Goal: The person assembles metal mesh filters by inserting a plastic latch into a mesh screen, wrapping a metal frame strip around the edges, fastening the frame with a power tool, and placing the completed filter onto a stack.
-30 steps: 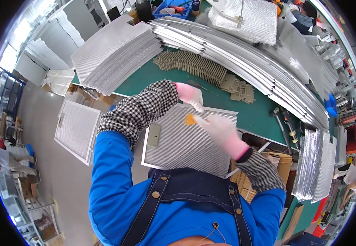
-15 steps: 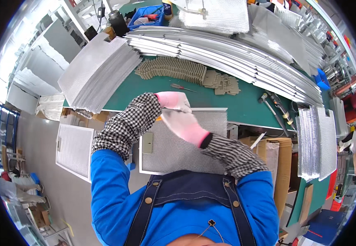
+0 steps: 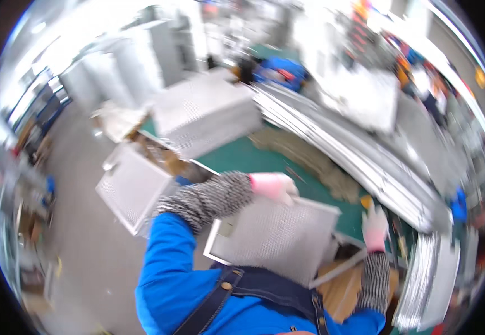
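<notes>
A framed metal mesh panel (image 3: 276, 237) leans between my body and the green table, its white edge at the left. My left hand (image 3: 276, 187), in a pink and white glove, is closed on the panel's far edge. To the right, over the green table, reaches my gloved right hand (image 3: 374, 228). A small yellow object (image 3: 367, 201), too blurred to name, is at its fingertips. A pale plate (image 3: 228, 228) sits at the panel's left side.
Stacked mesh sheets (image 3: 206, 114) stand on the table's far left. Long metal strips (image 3: 354, 153) and small brownish pieces (image 3: 304, 159) lie behind my hands. Another framed panel (image 3: 133, 187) stands at left; upright sheets (image 3: 424, 279) are at right. A blue bin (image 3: 280, 72) sits far back.
My hands have parted: the right has swung away to the right with the yellow object, while the left stays at the panel's far edge. The view has turned and blurred.
</notes>
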Demonstrator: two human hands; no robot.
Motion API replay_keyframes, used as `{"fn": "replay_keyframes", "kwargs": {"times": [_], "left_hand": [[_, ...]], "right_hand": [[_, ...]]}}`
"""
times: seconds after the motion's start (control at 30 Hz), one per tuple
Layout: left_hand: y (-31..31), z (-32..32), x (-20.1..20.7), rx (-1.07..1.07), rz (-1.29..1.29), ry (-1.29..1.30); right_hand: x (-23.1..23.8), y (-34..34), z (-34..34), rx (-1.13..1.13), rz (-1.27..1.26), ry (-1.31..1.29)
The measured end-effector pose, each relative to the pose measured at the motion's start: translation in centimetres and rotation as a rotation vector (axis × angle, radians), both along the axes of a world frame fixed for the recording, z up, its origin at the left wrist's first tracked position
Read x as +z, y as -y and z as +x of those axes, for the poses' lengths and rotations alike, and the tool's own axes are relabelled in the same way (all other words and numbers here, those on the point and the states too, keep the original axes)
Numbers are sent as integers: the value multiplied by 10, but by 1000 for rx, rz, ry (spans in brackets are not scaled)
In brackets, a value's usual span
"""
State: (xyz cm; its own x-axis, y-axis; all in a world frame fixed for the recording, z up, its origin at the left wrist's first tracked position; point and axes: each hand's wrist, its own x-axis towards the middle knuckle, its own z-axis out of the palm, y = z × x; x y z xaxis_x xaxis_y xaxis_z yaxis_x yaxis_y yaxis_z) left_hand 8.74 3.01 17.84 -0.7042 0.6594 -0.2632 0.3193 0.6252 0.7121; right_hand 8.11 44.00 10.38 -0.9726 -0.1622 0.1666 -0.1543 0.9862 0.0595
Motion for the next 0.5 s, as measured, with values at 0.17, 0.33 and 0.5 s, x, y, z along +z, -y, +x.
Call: {"fn": "replay_keyframes", "kwargs": {"times": [0.17,0.33,0.5], "left_hand": [[-14,16,8,-159,138,-286],[-12,25,41,-121,11,-235],[46,31,46,37,129,-297]], "right_hand": [[91,73,8,393,-199,83],[130,139,27,552,-367,779],[131,121,28,528,-519,846]]}}
